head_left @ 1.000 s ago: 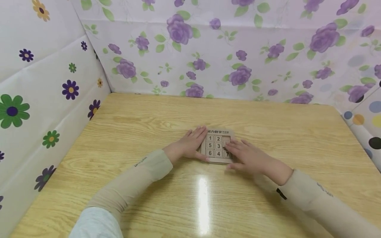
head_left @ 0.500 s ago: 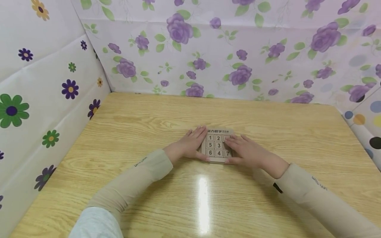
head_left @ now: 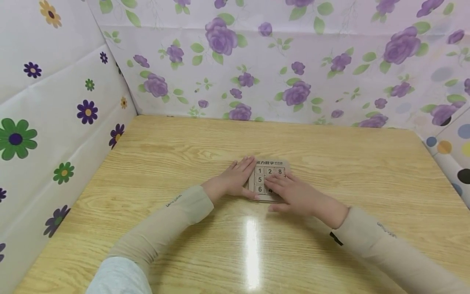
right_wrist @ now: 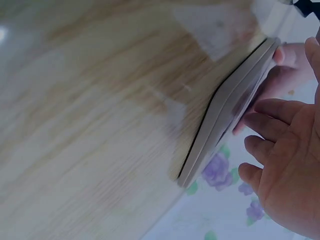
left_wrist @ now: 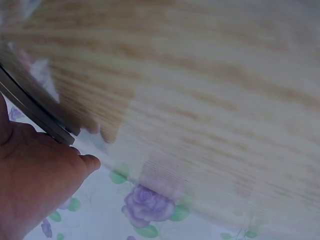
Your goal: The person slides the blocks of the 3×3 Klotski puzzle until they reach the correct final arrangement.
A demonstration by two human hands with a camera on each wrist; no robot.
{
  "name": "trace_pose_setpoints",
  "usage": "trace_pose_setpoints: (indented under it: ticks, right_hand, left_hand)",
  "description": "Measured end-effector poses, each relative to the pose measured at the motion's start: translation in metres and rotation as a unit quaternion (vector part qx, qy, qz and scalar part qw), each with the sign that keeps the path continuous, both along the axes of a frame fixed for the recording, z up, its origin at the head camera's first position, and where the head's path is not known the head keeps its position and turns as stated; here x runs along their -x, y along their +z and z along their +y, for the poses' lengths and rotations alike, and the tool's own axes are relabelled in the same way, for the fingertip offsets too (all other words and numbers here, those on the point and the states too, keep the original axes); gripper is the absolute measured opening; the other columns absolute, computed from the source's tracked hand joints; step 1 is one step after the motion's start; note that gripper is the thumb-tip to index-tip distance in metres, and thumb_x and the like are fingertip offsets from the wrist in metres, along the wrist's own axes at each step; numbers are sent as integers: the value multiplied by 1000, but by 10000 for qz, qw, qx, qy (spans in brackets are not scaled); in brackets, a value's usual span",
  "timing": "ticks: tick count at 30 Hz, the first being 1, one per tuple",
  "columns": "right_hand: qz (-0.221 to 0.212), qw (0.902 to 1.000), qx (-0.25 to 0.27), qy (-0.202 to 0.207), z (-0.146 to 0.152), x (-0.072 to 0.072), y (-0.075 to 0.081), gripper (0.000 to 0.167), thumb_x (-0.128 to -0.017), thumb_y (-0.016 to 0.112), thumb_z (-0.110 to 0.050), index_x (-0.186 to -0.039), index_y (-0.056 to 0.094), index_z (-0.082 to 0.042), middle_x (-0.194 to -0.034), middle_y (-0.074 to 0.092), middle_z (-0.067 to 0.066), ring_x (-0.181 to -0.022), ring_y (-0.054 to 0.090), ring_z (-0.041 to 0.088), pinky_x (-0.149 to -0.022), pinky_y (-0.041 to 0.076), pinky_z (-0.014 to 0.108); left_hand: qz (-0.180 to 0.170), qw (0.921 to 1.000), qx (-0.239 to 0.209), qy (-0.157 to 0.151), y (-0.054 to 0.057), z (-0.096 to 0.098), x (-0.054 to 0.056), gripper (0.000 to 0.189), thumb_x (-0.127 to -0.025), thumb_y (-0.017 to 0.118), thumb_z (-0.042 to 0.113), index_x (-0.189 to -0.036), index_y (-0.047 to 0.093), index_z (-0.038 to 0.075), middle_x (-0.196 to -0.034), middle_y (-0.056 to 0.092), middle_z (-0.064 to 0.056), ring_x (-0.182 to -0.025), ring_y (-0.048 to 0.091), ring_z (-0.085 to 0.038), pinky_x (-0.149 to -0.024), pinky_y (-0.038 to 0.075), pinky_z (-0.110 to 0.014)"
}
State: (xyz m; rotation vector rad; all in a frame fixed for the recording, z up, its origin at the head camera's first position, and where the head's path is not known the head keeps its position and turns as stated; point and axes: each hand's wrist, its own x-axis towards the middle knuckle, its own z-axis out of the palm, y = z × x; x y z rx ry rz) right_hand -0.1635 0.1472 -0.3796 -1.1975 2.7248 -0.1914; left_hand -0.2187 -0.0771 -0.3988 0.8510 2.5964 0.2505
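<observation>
A small wooden sliding number puzzle (head_left: 259,198) lies flat on the table, a printed heading along its far edge. Tiles 1, 2 and 8 form its far row; 5 and 6 show down the left column, and 4 is partly covered. My left hand (head_left: 235,179) rests along the left side, fingers extended to the far corner and thumb on the near edge. My right hand (head_left: 299,198) reaches over from the right, its fairly straight fingertips on the middle of the tiles. Those fingers hide the rest of the middle and near rows. In the right wrist view, the puzzle (right_wrist: 220,117) appears edge-on.
The wood-grain table (head_left: 183,139) extends around the puzzle, with a bright light reflection (head_left: 251,253) in front. A cloth with purple flowers (head_left: 220,36) hangs behind the table, and another flowered cloth (head_left: 66,122) stands along the left.
The space at the puzzle's far right corner has been filled by the 8 tile. My right hand has shifted left over the middle tiles. My left hand stays put.
</observation>
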Motion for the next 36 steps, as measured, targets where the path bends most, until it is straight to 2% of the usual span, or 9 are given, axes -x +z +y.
trace_pose_setpoints:
  ticks: [8, 22, 30, 36]
  right_hand:
    - [22, 9999, -24, 139, -5, -3, -1, 75, -91, 52, -52, -144, 38, 1, -151, 35, 17, -141, 29, 36, -116, 20, 53]
    - [-292, 9991, 68, -290, 14, -5, -6, 73, -93, 53, -48, -144, 38, 0, -151, 35, 16, -141, 27, 36, -117, 18, 54]
    - [-162, 9993, 106, -326, 24, -6, -4, 71, -92, 55, -46, -142, 40, 1, -149, 39, 16, -140, 30, 36, -116, 18, 55]
    - [-25, 9998, 131, -139, 14, -4, -1, 71, -92, 54, -48, -143, 40, -1, -149, 39, 16, -140, 31, 34, -116, 21, 54]
  left_hand:
    - [2, 10000, 1, -8, 1, 1, 0, 118, -77, 62, 67, -153, -4, 7, -160, -9, -8, -147, -8, -22, -120, -2, -42]
    - [52, 10000, 6, -17, 1, 2, -1, 118, -77, 63, 67, -153, -3, 6, -160, -8, -9, -147, -7, -23, -120, -1, -42]
    - [110, 9999, 15, 6, 2, 1, 0, 117, -77, 63, 66, -153, -3, 6, -160, -8, -9, -148, -7, -23, -120, -1, -42]
    - [79, 10000, 2, 1, 2, 1, -1, 117, -77, 63, 66, -153, -3, 5, -160, -8, -9, -147, -7, -23, -120, -1, -43]
